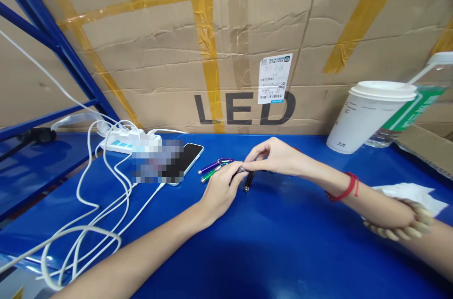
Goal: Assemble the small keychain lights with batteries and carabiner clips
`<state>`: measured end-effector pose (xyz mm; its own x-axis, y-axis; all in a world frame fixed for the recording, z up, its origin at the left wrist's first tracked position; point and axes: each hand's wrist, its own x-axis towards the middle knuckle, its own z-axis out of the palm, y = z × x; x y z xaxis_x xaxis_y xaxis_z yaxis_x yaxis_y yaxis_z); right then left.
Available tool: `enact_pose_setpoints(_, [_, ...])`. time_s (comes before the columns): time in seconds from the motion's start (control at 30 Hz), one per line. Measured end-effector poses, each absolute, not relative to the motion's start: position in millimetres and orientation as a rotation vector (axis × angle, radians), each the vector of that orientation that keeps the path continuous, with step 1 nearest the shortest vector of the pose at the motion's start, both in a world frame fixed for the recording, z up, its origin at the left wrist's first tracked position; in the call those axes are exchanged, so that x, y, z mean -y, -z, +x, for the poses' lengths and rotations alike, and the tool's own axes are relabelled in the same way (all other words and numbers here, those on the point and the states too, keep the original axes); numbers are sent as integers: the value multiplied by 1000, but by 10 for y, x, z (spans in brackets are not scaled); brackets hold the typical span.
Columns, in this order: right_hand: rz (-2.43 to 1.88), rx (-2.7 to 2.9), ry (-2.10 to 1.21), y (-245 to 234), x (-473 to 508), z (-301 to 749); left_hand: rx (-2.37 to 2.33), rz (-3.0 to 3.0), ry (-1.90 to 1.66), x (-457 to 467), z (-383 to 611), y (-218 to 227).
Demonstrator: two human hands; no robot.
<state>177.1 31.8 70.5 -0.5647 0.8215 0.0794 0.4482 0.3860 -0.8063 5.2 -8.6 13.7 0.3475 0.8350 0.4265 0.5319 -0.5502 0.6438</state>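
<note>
My left hand (222, 188) is closed, its fingers curled round a small dark piece with a silvery end (241, 169), mostly hidden. At that silvery end my right hand (274, 157) pinches with thumb and forefinger; whether it grips the same piece or another tiny part is unclear. A slim purple metal tube (209, 167) and a green one (208, 175) lie on the blue tabletop (283, 252), just left of my left hand and partly covered by it. Below the fingertips lies a black tube (248, 182) with a silver tip, its upper end hidden.
Left of the tubes lies a phone (189, 160), beside a white power strip (118, 142) and tangled white cables (88, 230). A white paper cup (366, 117), a bottle (414, 110) and a crumpled tissue (417, 195) stand or lie at right. A large carton (159, 63) walls the back.
</note>
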Motion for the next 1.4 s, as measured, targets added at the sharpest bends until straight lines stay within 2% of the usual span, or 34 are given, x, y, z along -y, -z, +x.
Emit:
enact_pose_setpoints(0.17, [-923, 2302, -651, -752, -255, 1760, -1299, 2181, -1050, 98, 57, -154])
enact_pose_setpoints(0.57, [-852, 2609, -150, -780, -157, 1774, -1249, 2201, -1038, 78, 39, -119])
enact_pose_setpoints(0.87, [-920, 2539, -138, -821, -259, 1856, -1351, 2157, -1023, 86, 57, -146])
enact_pose_setpoints(1.07, [-1349, 2582, 227, -674, -570, 2067, -1320, 2137, -1088, 91, 78, -163])
enact_pose_setpoints(1.4, [-1335, 2638, 131, -327, -808, 2185, -1229, 2193, -1078, 114, 76, -190])
